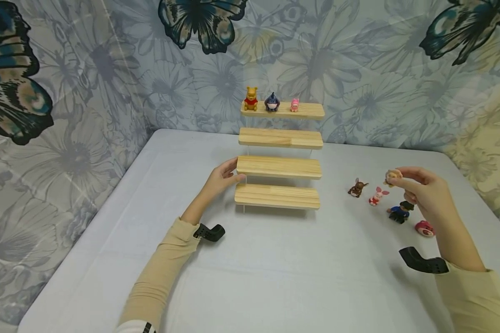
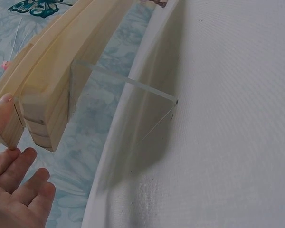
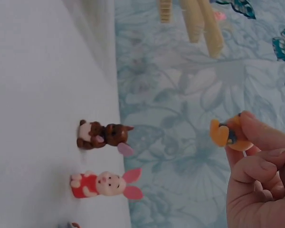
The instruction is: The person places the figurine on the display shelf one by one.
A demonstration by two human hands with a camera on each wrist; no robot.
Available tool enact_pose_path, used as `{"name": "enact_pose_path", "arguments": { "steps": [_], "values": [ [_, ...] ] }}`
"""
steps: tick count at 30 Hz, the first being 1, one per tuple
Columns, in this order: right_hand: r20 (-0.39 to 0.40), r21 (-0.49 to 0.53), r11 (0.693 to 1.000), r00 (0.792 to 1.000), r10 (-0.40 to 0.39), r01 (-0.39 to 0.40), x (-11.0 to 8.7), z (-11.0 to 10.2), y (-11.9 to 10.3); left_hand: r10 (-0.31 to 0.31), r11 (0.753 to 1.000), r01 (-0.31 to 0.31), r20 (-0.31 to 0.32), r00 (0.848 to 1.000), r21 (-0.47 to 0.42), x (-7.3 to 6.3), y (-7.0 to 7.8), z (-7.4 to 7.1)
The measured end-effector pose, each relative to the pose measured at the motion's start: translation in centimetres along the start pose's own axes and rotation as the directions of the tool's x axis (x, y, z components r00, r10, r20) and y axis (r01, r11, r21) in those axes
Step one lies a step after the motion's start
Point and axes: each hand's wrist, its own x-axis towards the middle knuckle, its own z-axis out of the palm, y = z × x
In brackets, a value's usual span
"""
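In the head view, the right hand point(image 1: 427, 192) sits at the right of the frame, pinching a small pale-and-orange toy point(image 1: 391, 177) above the bench point(image 1: 283, 277). I'd guess the toy is light, stiff plastic, smooth enough to slip, and best taken by the sides of its body. At centre, the left hand point(image 1: 221, 178) grips the left end of a board on the four-step wooden shelf point(image 1: 279, 167).

In the left wrist view, at lower left, the thumb lies against the board's end with a fingertip beneath it; the other fingers are spread. The wood looks rigid and grained; the clear leg point(image 2: 133, 83) seems thin, perhaps easily cracked.

In the right wrist view, at right, the toy shows orange with a dark bluish patch, clasped between thumb and finger. Left of it a brown toy point(image 3: 104, 135) and pink pig point(image 3: 103, 184) stand on the bench.
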Motion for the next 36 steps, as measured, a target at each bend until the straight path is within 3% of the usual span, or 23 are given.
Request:
{"name": "enact_pose_path", "arguments": {
  "steps": [8,18,26,36],
  "values": [
    [0.007,0.117,0.993,1.0,0.025,-0.025,1.1,0.9,-1.1,0.006,1.0,-0.006,-0.002,1.0,0.014,-0.6,1.0,0.1],
    [0.103,0.235,0.971,0.994,0.027,-0.051,3.4,2.9,-2.6,-0.01,1.0,0.01,-0.01,1.0,0.004,-0.8,0.9,0.1],
    [0.146,0.187,0.981,0.989,0.026,-0.054,5.0,4.6,-3.6,-0.003,1.0,0.003,-0.007,1.0,0.018,-0.7,1.0,0.1],
    [0.194,0.217,0.975,0.981,0.011,-0.054,6.9,6.7,-4.9,-0.013,1.0,0.013,-0.004,1.0,0.027,-0.4,1.2,0.1]
  ]
}}
